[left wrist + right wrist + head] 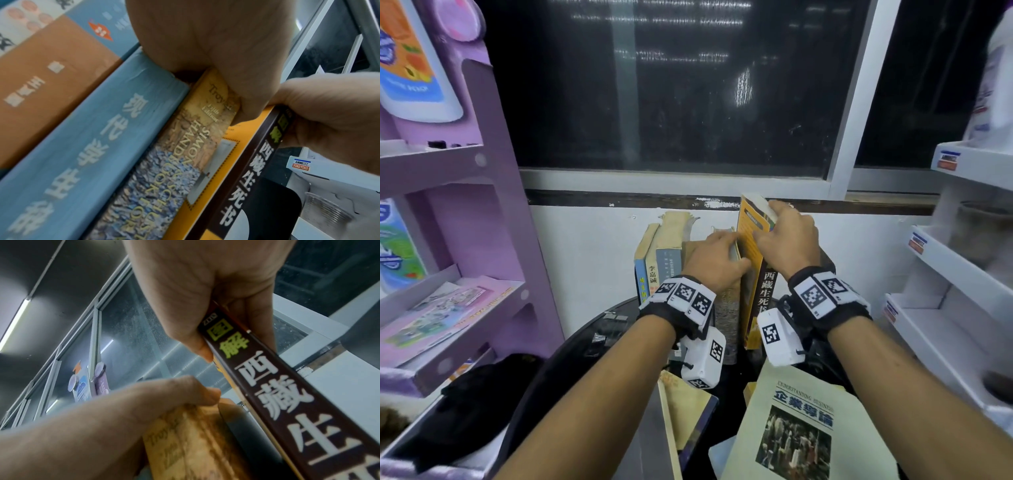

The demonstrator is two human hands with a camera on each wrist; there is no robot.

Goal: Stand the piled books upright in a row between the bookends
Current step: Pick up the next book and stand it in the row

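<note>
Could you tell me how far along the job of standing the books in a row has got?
Partly done. Several books already stand upright against the wall. The right hand grips the yellow book, which sticks up above the row, while the left hand holds the book beside it. Still lying flat are the cream book and another. No bookend is clearly visible.

R hand (205,293) grips dark-spined book (287,402) top.

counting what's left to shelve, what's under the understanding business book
The Understanding Business book lies on the black table, overlapping another flat book at its left. A pale corner shows beneath its lower left; anything else under it is covered.
</note>
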